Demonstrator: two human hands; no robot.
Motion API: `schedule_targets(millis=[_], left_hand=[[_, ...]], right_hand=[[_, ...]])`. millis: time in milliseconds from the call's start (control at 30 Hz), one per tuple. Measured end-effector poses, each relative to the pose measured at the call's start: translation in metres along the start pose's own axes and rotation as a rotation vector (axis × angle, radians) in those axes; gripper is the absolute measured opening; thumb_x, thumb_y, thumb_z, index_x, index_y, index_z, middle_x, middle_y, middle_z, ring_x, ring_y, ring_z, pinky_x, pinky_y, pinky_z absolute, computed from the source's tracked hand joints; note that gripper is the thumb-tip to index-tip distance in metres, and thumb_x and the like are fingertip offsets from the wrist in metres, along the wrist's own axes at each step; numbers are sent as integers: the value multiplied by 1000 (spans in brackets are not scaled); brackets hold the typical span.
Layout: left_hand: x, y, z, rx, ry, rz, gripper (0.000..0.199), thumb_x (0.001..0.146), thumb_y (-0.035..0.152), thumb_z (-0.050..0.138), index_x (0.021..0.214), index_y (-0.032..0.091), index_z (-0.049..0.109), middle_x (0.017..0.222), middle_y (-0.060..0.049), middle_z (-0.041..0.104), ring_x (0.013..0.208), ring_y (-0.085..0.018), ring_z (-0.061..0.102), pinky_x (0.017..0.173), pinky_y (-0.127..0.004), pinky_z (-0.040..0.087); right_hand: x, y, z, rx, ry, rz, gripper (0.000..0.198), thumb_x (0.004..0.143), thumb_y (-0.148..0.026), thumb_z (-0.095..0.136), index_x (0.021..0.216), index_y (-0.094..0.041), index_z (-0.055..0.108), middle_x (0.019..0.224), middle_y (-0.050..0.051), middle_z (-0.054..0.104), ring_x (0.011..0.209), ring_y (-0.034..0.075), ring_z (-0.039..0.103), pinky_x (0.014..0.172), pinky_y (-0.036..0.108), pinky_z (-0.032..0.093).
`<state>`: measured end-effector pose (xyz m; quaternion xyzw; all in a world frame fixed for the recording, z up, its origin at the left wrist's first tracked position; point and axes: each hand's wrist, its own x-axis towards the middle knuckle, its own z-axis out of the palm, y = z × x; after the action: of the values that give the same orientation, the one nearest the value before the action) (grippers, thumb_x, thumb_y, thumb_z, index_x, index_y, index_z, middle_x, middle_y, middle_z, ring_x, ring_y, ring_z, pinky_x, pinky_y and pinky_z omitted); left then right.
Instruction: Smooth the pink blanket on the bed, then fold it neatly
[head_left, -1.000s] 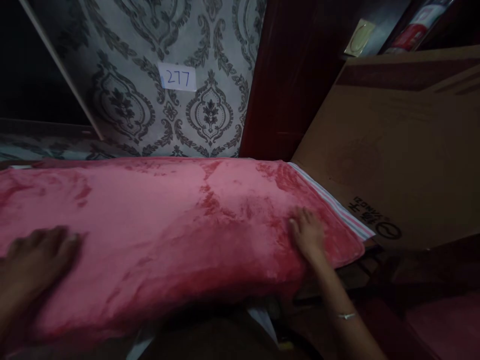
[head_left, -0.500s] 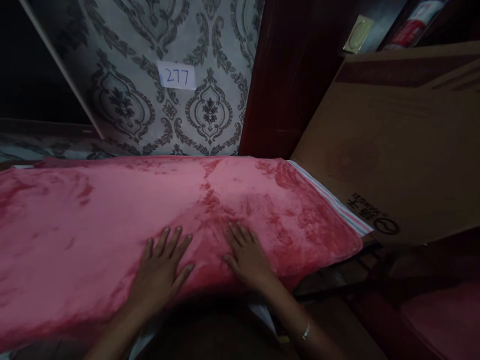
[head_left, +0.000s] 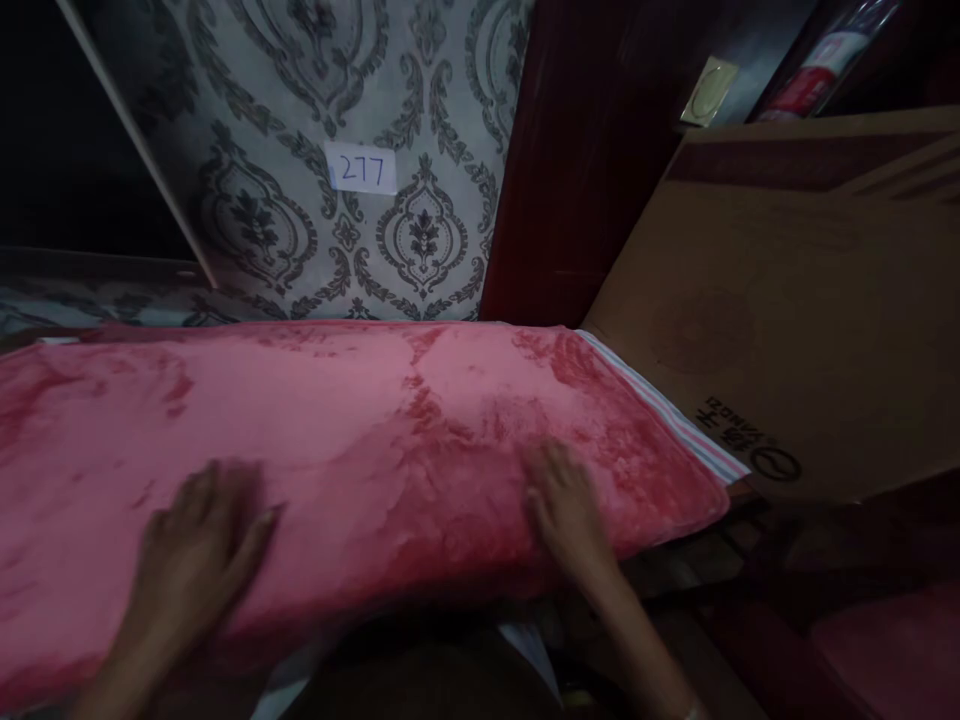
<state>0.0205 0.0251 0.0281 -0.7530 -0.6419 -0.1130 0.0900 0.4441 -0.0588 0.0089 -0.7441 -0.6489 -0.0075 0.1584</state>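
Left hand (head_left: 191, 555) and right hand (head_left: 566, 510) have moved apart since the earlier frame; palms down, fingers extended, over pink blanket (head_left: 330, 430) covering desk (head_left: 739, 488). Right edge: striped cloth (head_left: 664, 402), then cardboard box (head_left: 795, 320). Wall (head_left: 259, 110) behind: paper (head_left: 361, 168) marked 277.

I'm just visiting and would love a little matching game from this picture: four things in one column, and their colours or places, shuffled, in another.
Things:
1. Blanket
2. Paper card
3. Cardboard box
4. Striped cloth

Colours or places:
A. Brown, with black printing
B. Showing along the right edge of the pink thing
C. Pink, with darker red patches
D. On the patterned wall, marked 277

Right pairs: 1-C, 2-D, 3-A, 4-B
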Motion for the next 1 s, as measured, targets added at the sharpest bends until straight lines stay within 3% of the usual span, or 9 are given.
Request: schedule_targets(millis=[133,233,300,400,500,633,767,867,1000], left_hand=[[20,61,10,-106,-28,254,73,91,54,33,151,13,45,159,-15,36,150,-33,31,121,-57,27],[33,86,22,-108,-64,275,72,91,51,39,152,12,43,159,-17,34,149,-34,32,121,-60,25],[37,89,28,-94,-67,254,71,92,50,39,151,12,45,160,-17,33,149,-36,31,121,-63,23],[35,84,35,-92,-44,265,69,93,51,37,151,16,45,160,-14,33,149,-36,32,120,-63,24],[32,77,42,-94,7,287,67,93,51,37,152,20,44,160,-13,35,148,-34,34,120,-62,26],[33,72,46,-113,14,312,67,95,52,36,153,20,43,159,-14,35,148,-36,34,119,-65,27],[34,80,29,-170,-54,342,65,97,53,38,157,26,32,163,-11,28,151,-38,27,117,-68,27],[43,96,12,-241,-164,598,66,98,56,41,158,37,22,165,-5,25,154,-34,18,121,-65,18],[87,107,12,-323,-295,878,65,96,61,42,156,39,29,164,-2,29,155,-28,18,126,-57,8]], right_hand=[[33,-85,3,167,-195,-597,59,102,-35,37,160,-25,28,165,4,28,154,22,20,126,50,15],[69,-123,12,191,-252,-771,58,105,-40,35,160,-23,28,165,1,28,154,20,20,128,44,6],[101,-128,17,166,-274,-812,58,104,-46,37,159,-26,30,166,-1,25,155,21,17,127,45,3],[155,-110,20,101,-300,-695,60,103,-53,38,157,-28,33,167,1,22,155,24,15,126,52,7],[199,-77,21,27,-268,-357,57,105,-48,33,157,-25,34,167,4,22,155,26,15,124,54,12],[221,-44,25,-21,-164,-7,59,104,-46,32,159,-26,30,168,4,20,155,30,15,123,55,14],[220,-38,31,-49,-170,24,59,104,-47,29,160,-27,28,169,4,19,155,29,15,123,53,15],[219,-40,32,-64,-183,22,59,104,-46,27,160,-27,28,169,4,19,155,28,15,122,52,17],[219,-39,33,-74,-185,19,59,104,-46,26,160,-27,28,169,4,19,155,28,15,121,52,18]])
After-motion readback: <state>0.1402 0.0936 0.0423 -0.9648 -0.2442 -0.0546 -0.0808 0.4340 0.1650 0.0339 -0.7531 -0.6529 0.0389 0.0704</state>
